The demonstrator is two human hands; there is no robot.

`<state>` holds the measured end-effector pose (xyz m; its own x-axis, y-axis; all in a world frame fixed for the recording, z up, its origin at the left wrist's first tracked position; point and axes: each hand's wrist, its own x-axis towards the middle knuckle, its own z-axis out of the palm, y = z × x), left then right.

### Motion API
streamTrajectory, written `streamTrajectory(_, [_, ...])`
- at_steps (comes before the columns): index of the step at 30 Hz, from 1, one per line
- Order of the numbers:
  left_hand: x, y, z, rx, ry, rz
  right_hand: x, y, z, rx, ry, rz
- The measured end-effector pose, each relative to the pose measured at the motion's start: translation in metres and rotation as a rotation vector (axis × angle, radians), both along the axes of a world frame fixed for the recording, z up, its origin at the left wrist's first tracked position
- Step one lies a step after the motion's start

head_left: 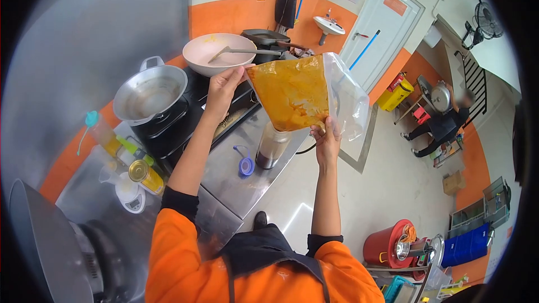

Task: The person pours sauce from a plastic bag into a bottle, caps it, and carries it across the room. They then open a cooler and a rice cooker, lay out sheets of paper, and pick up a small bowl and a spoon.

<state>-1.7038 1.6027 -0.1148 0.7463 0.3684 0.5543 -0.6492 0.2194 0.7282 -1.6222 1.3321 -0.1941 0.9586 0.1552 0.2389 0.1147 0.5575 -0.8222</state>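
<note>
A clear plastic bag full of orange-yellow paste (292, 92) is up in the air, tipped on its side. The left hand (223, 88) pinches its top corner. The right hand (327, 141) is closed around its bottom edge. Right under the bag stands a tall glass jar with dark stuff inside (271, 147), on the shiny steel tabletop (230, 182). A small blue lid (246, 165) lies just beside the jar. Farther back, a round pink bowl (216, 56) and a silver pot (149, 96) sit on a black stove (168, 132).
</note>
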Motion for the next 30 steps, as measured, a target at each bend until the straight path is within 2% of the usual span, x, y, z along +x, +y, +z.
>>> streamTrajectory(2, [-0.001, -0.001, 0.002, -0.023, -0.011, -0.047, -0.001, 0.0, 0.002, 0.004, -0.006, -0.003])
streamTrajectory(4, [0.005, 0.005, -0.002, 0.047, 0.06, 0.027, -0.002, 0.001, 0.002, 0.008, -0.005, -0.012])
streamTrajectory(6, [0.009, 0.01, -0.003, 0.057, 0.057, 0.007, -0.001, 0.001, 0.002, 0.012, -0.013, 0.0])
streamTrajectory(13, [0.014, 0.009, -0.003, 0.192, 0.092, 0.235, -0.002, 0.003, 0.004, -0.025, -0.023, -0.029])
streamTrajectory(16, [0.014, 0.002, -0.006, 0.117, 0.011, 0.214, -0.001, 0.003, 0.004, -0.045, -0.016, -0.056])
streamTrajectory(18, [0.012, -0.006, -0.002, -0.091, -0.027, 0.112, -0.001, 0.001, 0.007, -0.092, -0.037, -0.053])
streamTrajectory(21, [0.013, -0.001, -0.013, 0.012, 0.027, 0.209, -0.003, 0.001, 0.016, -0.168, -0.073, -0.078])
streamTrajectory(30, [0.013, 0.008, -0.02, -0.009, 0.009, 0.29, 0.001, -0.003, 0.037, -0.278, -0.15, -0.093])
